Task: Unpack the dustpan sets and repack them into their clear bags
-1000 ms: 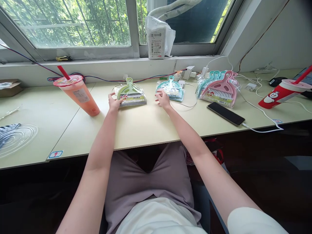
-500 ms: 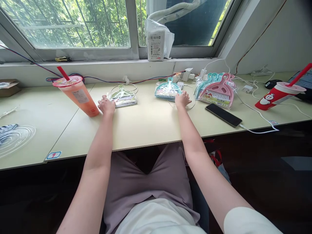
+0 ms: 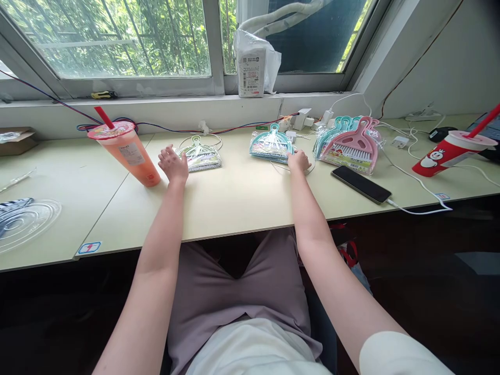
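My left hand (image 3: 174, 163) is open, with its fingers spread, just left of a wrapped pale-green mini dustpan and brush set (image 3: 201, 156). To its left, a tall cup of orange-pink drink (image 3: 130, 156) with a red straw leans to one side. The curled fingers of my right hand (image 3: 299, 162) are at the lower right corner of a wrapped light-blue dustpan and brush set (image 3: 271, 145), and seem to pinch its edge. Both sets lie flat on the table (image 3: 238, 203), handles pointing toward the window.
Several wrapped dustpan sets, a pink one (image 3: 353, 146) in front, lie piled on the right. A phone (image 3: 361, 184) on a charging cable and a tilted red cup (image 3: 445, 156) are nearby. Chargers (image 3: 302, 120) and wires run along the wall. Clear round plastic (image 3: 35, 221) lies far left.
My left hand has opened and come off the pale-green set. My right hand has shifted slightly right along the light-blue set's corner. Both sets stay in place.
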### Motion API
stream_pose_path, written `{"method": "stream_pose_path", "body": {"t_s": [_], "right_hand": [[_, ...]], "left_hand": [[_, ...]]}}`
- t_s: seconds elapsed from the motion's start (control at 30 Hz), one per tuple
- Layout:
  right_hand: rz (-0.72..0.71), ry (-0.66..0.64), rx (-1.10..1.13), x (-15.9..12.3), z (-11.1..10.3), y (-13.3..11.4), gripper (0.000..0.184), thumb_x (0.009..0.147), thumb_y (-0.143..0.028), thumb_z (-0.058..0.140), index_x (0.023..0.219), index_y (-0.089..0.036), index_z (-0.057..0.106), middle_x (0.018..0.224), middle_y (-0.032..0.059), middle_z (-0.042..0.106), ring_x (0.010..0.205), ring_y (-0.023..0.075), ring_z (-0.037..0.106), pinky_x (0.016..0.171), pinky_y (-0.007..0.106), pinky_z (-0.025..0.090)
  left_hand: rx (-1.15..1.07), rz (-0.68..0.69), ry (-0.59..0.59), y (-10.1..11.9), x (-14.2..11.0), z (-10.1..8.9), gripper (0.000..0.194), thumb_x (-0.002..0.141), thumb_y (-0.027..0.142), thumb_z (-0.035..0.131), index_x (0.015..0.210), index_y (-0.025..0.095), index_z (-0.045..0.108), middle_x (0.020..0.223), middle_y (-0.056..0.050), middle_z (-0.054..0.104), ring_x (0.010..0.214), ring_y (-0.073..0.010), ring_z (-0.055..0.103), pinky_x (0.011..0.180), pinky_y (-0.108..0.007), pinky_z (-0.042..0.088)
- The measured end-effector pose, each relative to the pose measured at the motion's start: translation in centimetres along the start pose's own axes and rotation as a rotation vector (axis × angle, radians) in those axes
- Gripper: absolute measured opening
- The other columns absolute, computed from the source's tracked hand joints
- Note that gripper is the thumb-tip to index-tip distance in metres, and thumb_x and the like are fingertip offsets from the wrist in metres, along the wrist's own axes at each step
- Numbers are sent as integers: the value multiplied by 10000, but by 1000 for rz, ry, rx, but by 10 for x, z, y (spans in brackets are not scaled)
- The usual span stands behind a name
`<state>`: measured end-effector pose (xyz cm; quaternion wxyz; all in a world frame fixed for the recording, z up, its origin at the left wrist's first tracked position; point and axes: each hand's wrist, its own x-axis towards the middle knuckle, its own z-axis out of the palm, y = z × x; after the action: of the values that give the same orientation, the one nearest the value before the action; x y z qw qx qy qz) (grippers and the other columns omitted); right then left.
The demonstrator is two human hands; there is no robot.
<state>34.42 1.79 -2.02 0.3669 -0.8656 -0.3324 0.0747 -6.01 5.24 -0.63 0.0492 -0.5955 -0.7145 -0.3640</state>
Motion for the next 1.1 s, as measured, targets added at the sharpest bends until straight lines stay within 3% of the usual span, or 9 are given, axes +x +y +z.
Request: {"method": "stream_pose_path", "body": {"t_s": [0.1, 0.2, 0.3, 0.37, 0.67, 0.83, 0.93, 1.03, 1.1], "right_hand": [[13, 52, 10, -1, -2, 0, 292, 940, -276, 590, 1203, -196, 689, 1377, 145, 605, 1339, 317, 487, 1096, 469, 348], [-3, 66, 24, -2, -3, -1, 304, 935, -194, 542, 1193, -180, 703, 1378, 159, 592, 1322, 313, 506, 1064, 455, 413], [-47, 58, 38, -2, -3, -1, 329, 944, -141, 481, 1174, -148, 717, 1300, 177, 628, 1195, 302, 602, 970, 426, 496], [-68, 57, 31, -1, -3, -1, 335, 940, -122, 465, 1142, -130, 732, 1248, 183, 653, 1117, 300, 643, 932, 421, 520], [-115, 120, -11, -6, -8, -4, 328, 919, -73, 422, 983, -127, 739, 1124, 179, 660, 1011, 292, 672, 876, 417, 533], [-113, 172, 23, -9, -13, -8, 336, 947, -90, 371, 1028, -143, 693, 1193, 166, 622, 1044, 274, 657, 878, 400, 523], [-124, 190, 58, -10, -15, -11, 325, 961, -99, 356, 1100, -150, 645, 1227, 162, 612, 1088, 271, 648, 885, 385, 520], [-117, 146, 140, -10, -15, -14, 327, 976, -100, 334, 1160, -145, 600, 1147, 156, 640, 1042, 260, 675, 855, 363, 531], [-73, 55, 260, -8, -15, -15, 334, 990, -113, 317, 1202, -134, 575, 1095, 142, 652, 878, 228, 712, 772, 340, 550]], "left_hand": [[-14, 48, 37, 2, 0, -2, 442, 984, 320, 483, 1394, 155, 494, 1411, -205, 528, 1342, -370, 449, 1110, -538, 382], [-7, 84, 34, 1, 2, -2, 331, 982, 302, 471, 1249, 168, 613, 1264, -171, 625, 1254, -353, 523, 1081, -507, 403], [-7, 125, -119, -2, 4, 2, 288, 994, 308, 446, 1108, 184, 679, 1034, -132, 694, 1114, -326, 607, 1041, -463, 437], [-5, 172, -224, -3, 3, 4, 268, 975, 298, 475, 1064, 188, 703, 1002, -124, 701, 1089, -312, 623, 1014, -429, 463], [9, 293, -345, -11, 1, 6, 337, 895, 252, 495, 1061, 198, 783, 1264, -112, 658, 1192, -302, 604, 1067, -399, 472], [10, 291, -449, -18, 3, 6, 390, 904, 306, 484, 1155, 231, 773, 1446, -86, 562, 1398, -303, 437, 1166, -397, 390], [29, 265, -453, -19, 2, 5, 378, 887, 310, 515, 1155, 237, 772, 1522, -93, 483, 1450, -329, 354, 1206, -443, 334], [29, 220, -463, -19, 1, 5, 367, 890, 314, 526, 1165, 247, 759, 1566, -92, 430, 1479, -342, 303, 1223, -493, 283], [13, 185, -474, -20, 1, 6, 365, 908, 294, 519, 1187, 226, 745, 1609, -96, 376, 1524, -336, 218, 1242, -544, 185]]}}
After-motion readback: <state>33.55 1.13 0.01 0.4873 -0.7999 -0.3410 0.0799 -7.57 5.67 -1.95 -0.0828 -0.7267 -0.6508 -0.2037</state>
